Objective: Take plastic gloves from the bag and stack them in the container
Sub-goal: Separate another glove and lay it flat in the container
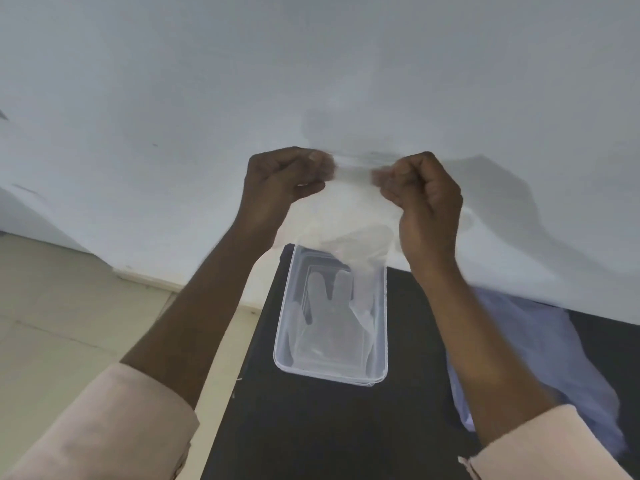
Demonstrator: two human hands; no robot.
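Observation:
A clear plastic glove [349,209] hangs stretched between my two hands, held up in front of the wall. My left hand [280,183] pinches its top left corner and my right hand [424,199] pinches its top right corner. The glove's lower end droops over the far edge of a clear rectangular container [280,344] on the black table. Inside the container lie flat clear gloves [329,306] with fingers pointing away from me. The pale blue plastic bag [540,358] lies crumpled on the table to the right, partly behind my right forearm.
The black table [311,427] stands against a white wall [311,64]. Its left edge drops to a beige tiled floor [69,306]. The container sits near the table's left side, close to the wall.

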